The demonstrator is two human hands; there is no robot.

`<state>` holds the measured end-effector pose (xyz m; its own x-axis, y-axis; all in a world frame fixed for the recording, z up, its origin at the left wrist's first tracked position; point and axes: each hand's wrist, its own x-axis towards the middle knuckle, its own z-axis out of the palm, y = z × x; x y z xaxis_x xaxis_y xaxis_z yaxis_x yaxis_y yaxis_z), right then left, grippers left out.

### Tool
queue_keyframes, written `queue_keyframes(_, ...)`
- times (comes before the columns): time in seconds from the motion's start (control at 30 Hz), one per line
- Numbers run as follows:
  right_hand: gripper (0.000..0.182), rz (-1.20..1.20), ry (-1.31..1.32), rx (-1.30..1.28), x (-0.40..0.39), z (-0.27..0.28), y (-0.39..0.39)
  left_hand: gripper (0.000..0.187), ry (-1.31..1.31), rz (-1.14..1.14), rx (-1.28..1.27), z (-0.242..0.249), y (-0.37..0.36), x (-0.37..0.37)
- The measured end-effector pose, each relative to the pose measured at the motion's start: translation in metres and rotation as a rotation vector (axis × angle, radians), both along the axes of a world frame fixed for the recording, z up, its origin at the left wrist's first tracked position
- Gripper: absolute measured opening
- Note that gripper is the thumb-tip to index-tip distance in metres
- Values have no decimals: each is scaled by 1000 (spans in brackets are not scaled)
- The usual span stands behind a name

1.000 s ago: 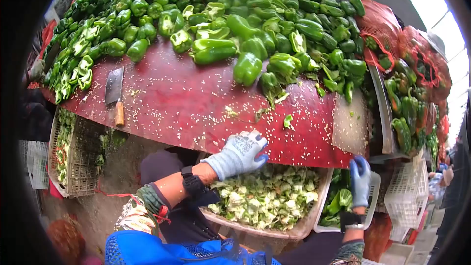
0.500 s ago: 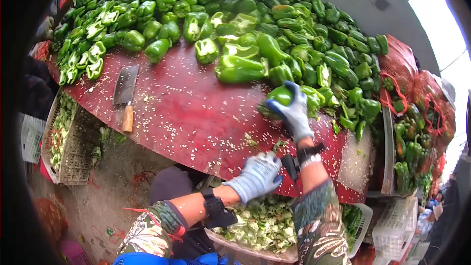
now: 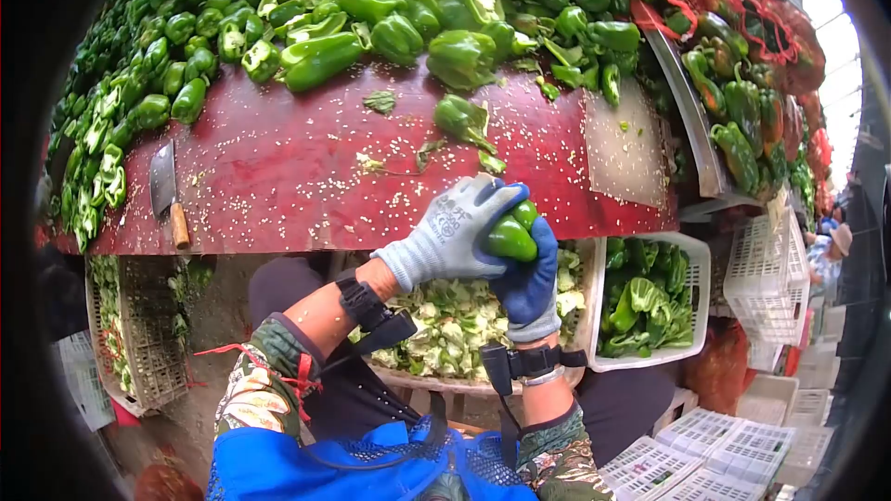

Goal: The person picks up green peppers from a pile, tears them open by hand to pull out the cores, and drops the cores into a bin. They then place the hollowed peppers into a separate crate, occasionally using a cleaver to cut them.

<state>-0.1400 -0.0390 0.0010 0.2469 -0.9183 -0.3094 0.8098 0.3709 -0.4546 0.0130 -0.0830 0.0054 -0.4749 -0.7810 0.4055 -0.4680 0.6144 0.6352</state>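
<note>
A green bell pepper (image 3: pixel 509 236) is held between my two gloved hands, just past the near edge of the red table and over a crate of pale pepper scraps (image 3: pixel 436 329). My left hand (image 3: pixel 459 227) wraps its far left side, fingers curled over the top. On the right and from below, my right hand (image 3: pixel 531 289) grips it with the blue palm side showing. Parts of the pepper are hidden by the fingers. Beyond the hands, a broken pepper piece (image 3: pixel 461 119) lies on the red tabletop (image 3: pixel 306 167) among scattered seeds.
Whole and cut peppers (image 3: pixel 269 9) are heaped along the table's far side. A cleaver (image 3: pixel 163 181) lies at left. A white crate (image 3: pixel 698 315) of green pepper pieces stands at right, near stacked crates (image 3: pixel 766 269) and red mesh sacks (image 3: pixel 770 32). Another crate (image 3: pixel 139 343) is at lower left.
My right hand has brought a pepper from the heap's edge back toward me. My left hand has risen from the table edge and closed on it too. The view has tilted downward.
</note>
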Motion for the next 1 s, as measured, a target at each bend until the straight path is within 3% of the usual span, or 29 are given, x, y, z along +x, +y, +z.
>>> queue_keyframes(0.27,52,348,39,-10,-37,-16,-6,75,55,-233,395,8,-13,14)
queue_keyframes(0.37,52,317,189,93,-36,-6,-3,72,68,-290,445,-3,-19,12)
queue_keyframes(0.5,49,714,1289,-382,-77,-9,-18,59,-243,-209,454,14,-37,18)
queue_keyframes(0.53,50,659,1171,-304,-84,-7,-17,54,-189,-146,379,8,-40,17)
queue_keyframes(0.57,51,609,1057,-231,-90,-3,-16,50,30,-97,241,-12,-49,17)
queue_keyframes(0.63,54,336,418,-13,-100,-4,-16,43,368,110,665,-4,-58,13)
queue_keyframes(0.67,59,295,27,66,-107,-17,-17,41,428,131,749,0,-62,11)
queue_keyframes(0.7,67,229,-74,26,-100,-13,-14,40,488,157,838,1,-64,12)
queue_keyframes(0.73,72,182,-157,17,-93,-19,-11,42,403,144,666,-21,-69,12)
queue_keyframes(0.77,77,132,-243,9,-88,-28,-5,45,-76,318,296,-40,-71,16)
queue_keyframes(0.83,84,138,-378,-15,-79,-29,5,47,-248,550,133,-42,-64,14)
queue_keyframes(0.87,83,104,-391,-32,-74,-25,10,46,-232,551,-41,-53,-67,21)
queue_keyframes(0.97,78,21,-299,-95,-72,-21,24,38,-158,429,-321,20,-24,9)
queue_keyframes(1.0,77,1,-245,-121,-72,-21,28,37,-49,282,-207,36,-5,2)
